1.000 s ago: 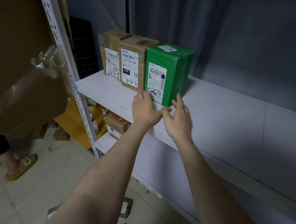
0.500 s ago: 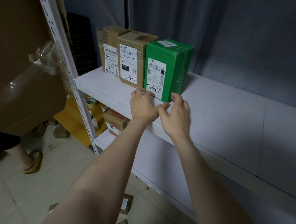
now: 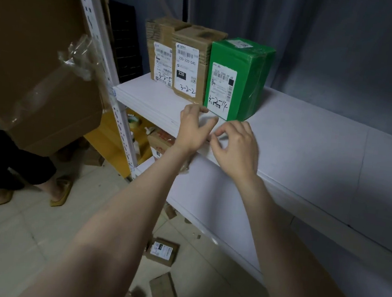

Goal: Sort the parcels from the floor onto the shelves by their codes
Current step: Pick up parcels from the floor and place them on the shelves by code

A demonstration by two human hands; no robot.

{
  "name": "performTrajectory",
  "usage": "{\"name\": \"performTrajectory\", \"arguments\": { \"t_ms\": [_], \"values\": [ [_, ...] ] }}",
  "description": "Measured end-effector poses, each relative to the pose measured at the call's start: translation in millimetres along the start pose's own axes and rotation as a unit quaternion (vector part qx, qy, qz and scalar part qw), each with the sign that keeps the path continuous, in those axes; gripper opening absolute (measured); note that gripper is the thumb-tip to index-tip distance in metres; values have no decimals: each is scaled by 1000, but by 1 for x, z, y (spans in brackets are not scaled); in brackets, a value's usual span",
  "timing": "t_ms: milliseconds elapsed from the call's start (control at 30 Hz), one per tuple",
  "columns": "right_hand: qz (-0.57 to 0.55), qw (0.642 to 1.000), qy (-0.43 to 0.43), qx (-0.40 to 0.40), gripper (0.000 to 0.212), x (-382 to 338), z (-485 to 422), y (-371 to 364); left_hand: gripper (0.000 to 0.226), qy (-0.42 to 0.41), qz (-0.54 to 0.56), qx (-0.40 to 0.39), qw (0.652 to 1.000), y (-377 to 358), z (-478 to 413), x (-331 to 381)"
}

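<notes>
While loose parcels (image 3: pixel 161 251) wait on the floor (image 3: pixel 23 239) at six o'clock under the arms, both hands hover empty, fingers slackly curled. The left hand (image 3: pixel 193 128) is nearer the green parcel (image 3: pixel 236 80), the right hand (image 3: pixel 236 147) just beside it. That parcel stands upright at twelve on the shelf (image 3: pixel 312 136), whose bare board runs toward three.

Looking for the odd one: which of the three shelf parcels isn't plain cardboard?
The green parcel at the row's right end, handwritten 3-2-14. The two brown parcels left of it, 3-2-2 and 3-2-5, are bare cardboard.
</notes>
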State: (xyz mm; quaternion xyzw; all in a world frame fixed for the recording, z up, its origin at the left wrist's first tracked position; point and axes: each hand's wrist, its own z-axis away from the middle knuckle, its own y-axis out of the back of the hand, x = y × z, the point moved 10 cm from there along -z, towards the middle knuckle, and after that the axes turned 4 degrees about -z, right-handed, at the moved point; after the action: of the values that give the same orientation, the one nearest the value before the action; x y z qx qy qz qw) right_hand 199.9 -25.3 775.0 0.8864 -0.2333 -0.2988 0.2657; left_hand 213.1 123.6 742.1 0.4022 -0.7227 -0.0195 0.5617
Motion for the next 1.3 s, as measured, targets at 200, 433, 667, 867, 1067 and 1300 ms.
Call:
{"name": "performTrajectory", "arguments": {
  "t_ms": [200,433,667,867,1067,1300],
  "values": [
    [-50,993,85,-66,12,-69,44,-53,50,31,-45,36,998,60,50,-58],
    [-164,930,154,-289,12,-190,137,-164,50,233,-135,62,961,179,168,-193],
    [-185,850,238,-432,20,-311,253,-208,56,449,-158,120,872,287,369,-284],
    [-181,784,267,-529,31,-401,359,-219,59,555,-154,180,797,345,528,-305],
    [-153,738,253,-607,38,-465,467,-228,57,614,-145,189,753,379,670,-306],
    [-127,712,186,-665,43,-497,562,-244,59,681,-116,193,697,404,817,-321]
  ]
}}
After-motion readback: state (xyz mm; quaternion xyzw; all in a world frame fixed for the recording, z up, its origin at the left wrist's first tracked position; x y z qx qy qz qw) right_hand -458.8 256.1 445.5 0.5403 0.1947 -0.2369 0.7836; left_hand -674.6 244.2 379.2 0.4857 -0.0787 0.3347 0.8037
